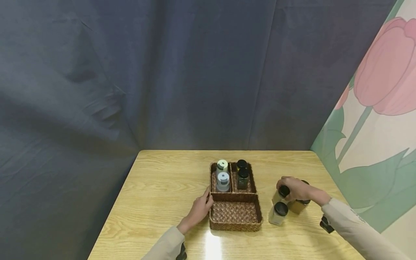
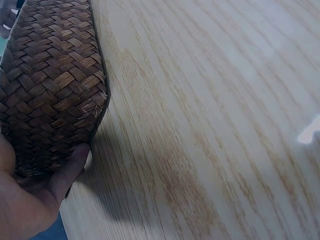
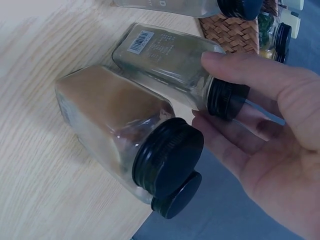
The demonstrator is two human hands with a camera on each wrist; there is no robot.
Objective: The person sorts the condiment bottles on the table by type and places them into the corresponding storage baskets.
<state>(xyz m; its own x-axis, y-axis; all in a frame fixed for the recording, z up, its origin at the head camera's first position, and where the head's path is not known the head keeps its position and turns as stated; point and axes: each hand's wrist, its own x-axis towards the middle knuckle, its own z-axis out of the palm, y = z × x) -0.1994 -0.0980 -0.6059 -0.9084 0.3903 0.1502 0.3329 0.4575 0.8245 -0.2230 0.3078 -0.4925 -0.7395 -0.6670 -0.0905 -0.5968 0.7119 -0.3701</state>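
A woven basket (image 1: 236, 226) with three compartments stands on the table. My left hand (image 1: 199, 209) holds its left wall; the left wrist view shows fingers (image 2: 67, 172) low against the weave (image 2: 55, 85). To the basket's right, my right hand (image 1: 294, 189) grips a square glass spice jar (image 3: 165, 62) near its black lid, thumb on the shoulder and fingers round the far side. That jar has a barcode label and pale contents. Beside it stand a jar of brown powder (image 3: 117, 102), another black-lidded jar (image 3: 175, 195) mostly hidden behind it, and a pale jar (image 1: 277, 213) nearer me.
Two white-lidded containers (image 1: 222, 180) occupy the basket's back left compartment. Two black-lidded jars (image 1: 242, 178) stand in the back right one. The wooden table (image 1: 156, 187) meets a dark curtain (image 1: 208, 79) behind and a tulip-painted wall (image 1: 373, 151) on the right.
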